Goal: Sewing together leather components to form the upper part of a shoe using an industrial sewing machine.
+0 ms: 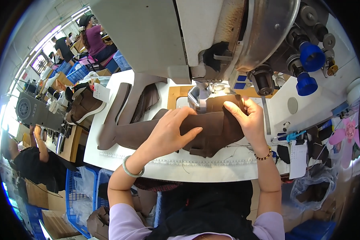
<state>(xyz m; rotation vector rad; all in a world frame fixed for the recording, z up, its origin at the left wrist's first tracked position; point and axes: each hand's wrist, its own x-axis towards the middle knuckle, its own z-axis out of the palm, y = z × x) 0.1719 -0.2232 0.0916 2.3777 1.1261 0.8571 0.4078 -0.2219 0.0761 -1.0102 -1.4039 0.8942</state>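
On the white sewing table [224,173] lie brown leather pieces, flat and partly overlapping. My left hand [168,130] rests on a long brown leather strip [134,131], its thumb stretched apart from the fingers; some fingertips are hard to make out. Just below the sewing machine's presser area [200,96], my right hand [248,120] pinches the edge of a brown leather piece [224,136] between thumb and fingers. The parts beneath the strip are hidden.
More leather pieces [128,98] lie at the far left of the table. The sewing machine's head [148,36] fills the upper middle. A brown shoe [84,106] stands at left, near a co-worker [40,168] in black. A blue basket [74,200] sits below.
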